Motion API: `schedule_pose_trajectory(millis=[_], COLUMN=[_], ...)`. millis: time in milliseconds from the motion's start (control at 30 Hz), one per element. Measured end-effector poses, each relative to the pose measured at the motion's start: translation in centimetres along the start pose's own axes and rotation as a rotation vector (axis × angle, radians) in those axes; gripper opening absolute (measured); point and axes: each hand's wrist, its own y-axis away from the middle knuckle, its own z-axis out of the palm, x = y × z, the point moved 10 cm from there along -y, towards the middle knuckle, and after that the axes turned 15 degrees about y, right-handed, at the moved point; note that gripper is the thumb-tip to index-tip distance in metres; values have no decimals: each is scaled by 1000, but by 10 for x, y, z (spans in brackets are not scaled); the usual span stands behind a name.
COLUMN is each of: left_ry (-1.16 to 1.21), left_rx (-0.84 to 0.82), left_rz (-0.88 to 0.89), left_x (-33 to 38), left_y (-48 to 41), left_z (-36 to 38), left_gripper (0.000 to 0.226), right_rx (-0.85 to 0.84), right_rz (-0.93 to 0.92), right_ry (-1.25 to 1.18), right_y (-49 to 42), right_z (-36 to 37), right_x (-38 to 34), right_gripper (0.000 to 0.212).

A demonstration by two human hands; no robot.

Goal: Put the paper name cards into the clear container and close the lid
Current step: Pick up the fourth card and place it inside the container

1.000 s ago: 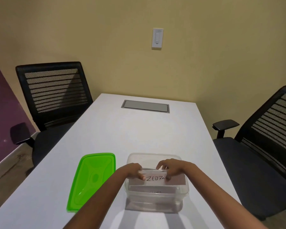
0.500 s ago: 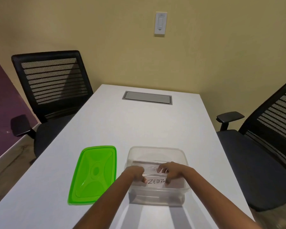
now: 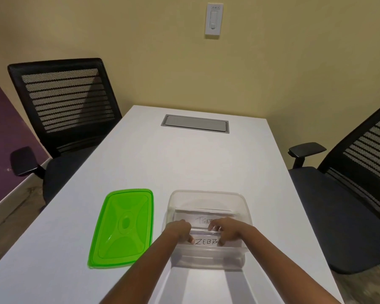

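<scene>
A clear plastic container (image 3: 206, 195) stands lidless on the white table (image 3: 184, 163) near the front edge. Inside it stand folded paper name cards: one marked TIGER (image 3: 203, 220) behind, one marked ZEBRA (image 3: 205, 241) in front. Both hands reach into the container. My left hand (image 3: 180, 230) pinches the left end of the ZEBRA card, and my right hand (image 3: 227, 229) holds its right end with curled fingers. The green lid (image 3: 123, 227) lies flat on the table just left of the container.
A grey cable hatch (image 3: 195, 123) is set into the table's far end. Black mesh office chairs stand at the left (image 3: 64, 106) and right (image 3: 349, 183) sides. A wall switch (image 3: 214, 19) hangs on the yellow wall.
Both hands have lowered the ZEBRA card deeper into the container, in front of the TIGER card. The camera view has tilted down slightly.
</scene>
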Motion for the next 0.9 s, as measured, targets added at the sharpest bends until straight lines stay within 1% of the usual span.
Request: schedule_pose_trajectory(millis=[333, 567, 700, 833, 900], left_ry=[40, 90, 137, 133, 95], left_rx=[101, 76, 71, 168, 228], left_rz=[31, 18, 80, 132, 139], left_x=[4, 3, 6, 10, 12], left_y=[-1, -3, -2, 8, 15], left_z=[-7, -6, -15, -27, -31], left_gripper=[52, 51, 45, 28, 26], right_rx=[53, 134, 195, 246, 257], right_rz=[-3, -25, -23, -22, -16], right_ry=[73, 153, 173, 180, 190], right_y=[-3, 1, 6, 10, 12], right_z=[1, -8, -14, -14, -14], right_x=[-1, -7, -9, -11, -12], right_gripper=[58, 48, 41, 37, 36])
